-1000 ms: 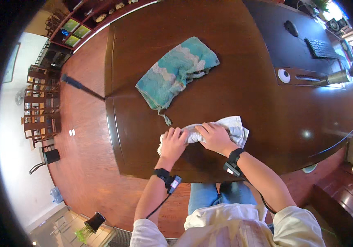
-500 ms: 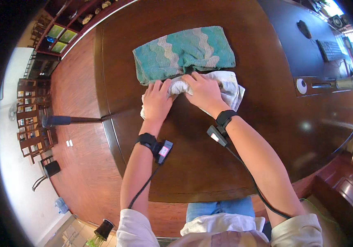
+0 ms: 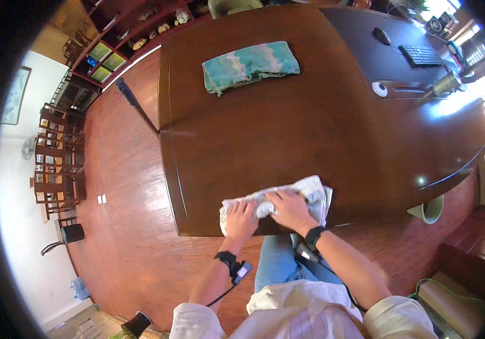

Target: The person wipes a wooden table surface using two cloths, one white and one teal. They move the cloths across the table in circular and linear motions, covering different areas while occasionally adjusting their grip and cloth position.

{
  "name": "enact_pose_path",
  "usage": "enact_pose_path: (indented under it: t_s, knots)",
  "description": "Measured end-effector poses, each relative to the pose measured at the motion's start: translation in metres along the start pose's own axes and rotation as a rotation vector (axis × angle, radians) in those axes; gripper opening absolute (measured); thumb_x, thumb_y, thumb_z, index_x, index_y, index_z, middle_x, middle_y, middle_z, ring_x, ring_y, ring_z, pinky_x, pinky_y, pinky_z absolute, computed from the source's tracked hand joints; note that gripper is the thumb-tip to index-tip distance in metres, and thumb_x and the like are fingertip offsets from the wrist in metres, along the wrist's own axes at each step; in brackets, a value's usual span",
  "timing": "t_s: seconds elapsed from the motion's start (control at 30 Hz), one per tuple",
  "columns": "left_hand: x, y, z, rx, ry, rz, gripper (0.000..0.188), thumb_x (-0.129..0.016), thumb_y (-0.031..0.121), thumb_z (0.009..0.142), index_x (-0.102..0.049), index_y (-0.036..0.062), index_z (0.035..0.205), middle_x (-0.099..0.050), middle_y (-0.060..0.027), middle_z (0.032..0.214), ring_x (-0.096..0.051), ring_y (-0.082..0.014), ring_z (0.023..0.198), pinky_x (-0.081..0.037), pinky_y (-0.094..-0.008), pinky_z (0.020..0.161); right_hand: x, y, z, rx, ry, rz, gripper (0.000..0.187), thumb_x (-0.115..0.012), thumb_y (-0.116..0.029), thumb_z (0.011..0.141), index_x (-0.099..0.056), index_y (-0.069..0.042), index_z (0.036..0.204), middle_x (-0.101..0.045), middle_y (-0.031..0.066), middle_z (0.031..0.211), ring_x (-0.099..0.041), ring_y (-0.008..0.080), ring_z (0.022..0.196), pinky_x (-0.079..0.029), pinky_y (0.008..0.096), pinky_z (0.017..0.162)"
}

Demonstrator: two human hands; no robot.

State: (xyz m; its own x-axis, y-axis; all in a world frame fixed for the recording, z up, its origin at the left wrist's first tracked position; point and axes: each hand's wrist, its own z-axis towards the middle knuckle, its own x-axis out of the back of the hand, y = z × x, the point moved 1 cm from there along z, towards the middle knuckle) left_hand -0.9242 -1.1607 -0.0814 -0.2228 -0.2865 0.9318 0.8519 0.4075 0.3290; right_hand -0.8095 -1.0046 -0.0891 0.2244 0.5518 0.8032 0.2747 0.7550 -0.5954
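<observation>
A white cloth (image 3: 312, 191), bunched and folded, lies at the near edge of the brown wooden table (image 3: 242, 141). My left hand (image 3: 242, 218) grips its left part, the fingers curled over the fabric. On its middle, my right hand (image 3: 290, 210) is closed on a gathered bulge of the same cloth, and loose layers stick out to the right. Farther back lies a folded green towel (image 3: 271, 59) with wavy pale stripes, apart from both hands. The underside of the white cloth is hidden.
A black keyboard (image 3: 421, 55) and a dark mouse (image 3: 381, 36) rest on a black panel at the far right. Left of the table, a dark pole (image 3: 135, 104) rises beside its edge. Several wooden chairs (image 3: 55, 164) line the left wall. A white bin (image 3: 432, 210) stands right.
Both hands have drawn the white cloth toward me, from beside the green towel to the near table edge. The green towel stays behind, and the whole view has shifted.
</observation>
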Motion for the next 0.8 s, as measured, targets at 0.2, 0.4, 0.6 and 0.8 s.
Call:
enact_pose_path:
  t_s: [0.2, 0.4, 0.6, 0.8]
  knots:
    - [0.015, 0.001, -0.038, -0.125, -0.034, 0.0, 0.049, -0.077, 0.013, 0.061, -0.061, 0.0106, 0.107, -0.059, -0.0084, 0.095, -0.059, -0.0301, 0.093, -0.05, -0.0427, 0.079, -0.01, -0.023, -0.036, 0.084, -0.039, -0.031, 0.057, -0.077, -0.025, 0.071, -0.061, -0.014, 0.125, -0.063, 0.0105, 0.114, -0.065, 0.0316, 0.103, -0.053, 0.0476, 0.083]
    - [0.017, -0.063, 0.045, -0.034, 0.074, 0.06, 0.041, -0.076, 0.012, 0.063, -0.061, 0.0112, 0.102, -0.058, -0.0054, 0.089, -0.059, -0.0272, 0.088, -0.051, -0.0415, 0.071, -0.014, -0.015, 0.076, 0.203, 0.066, -0.071, 0.034, -0.062, -0.014, 0.083, -0.061, -0.011, 0.117, -0.064, 0.012, 0.103, -0.067, 0.0334, 0.092, -0.055, 0.0444, 0.077]
    - [0.026, -0.153, 0.147, -0.094, 0.152, 0.037, 0.045, -0.077, 0.012, 0.063, -0.062, 0.0089, 0.105, -0.058, -0.0057, 0.086, -0.059, -0.0273, 0.084, -0.051, -0.0405, 0.071, -0.01, -0.015, 0.213, 0.231, 0.11, -0.076, 0.036, -0.067, -0.014, 0.08, -0.06, -0.008, 0.115, -0.064, 0.0109, 0.102, -0.067, 0.0318, 0.088, -0.056, 0.0422, 0.075]
    - [0.041, -0.242, 0.269, -0.102, 0.2, 0.105, 0.052, -0.084, 0.017, 0.059, -0.064, 0.0115, 0.107, -0.061, -0.0027, 0.09, -0.061, -0.0256, 0.089, -0.053, -0.0403, 0.074, -0.015, -0.01, 0.353, 0.088, 0.129, -0.062, 0.049, -0.074, -0.019, 0.075, -0.058, -0.011, 0.12, -0.063, 0.0111, 0.11, -0.065, 0.0346, 0.099, -0.054, 0.0473, 0.08]
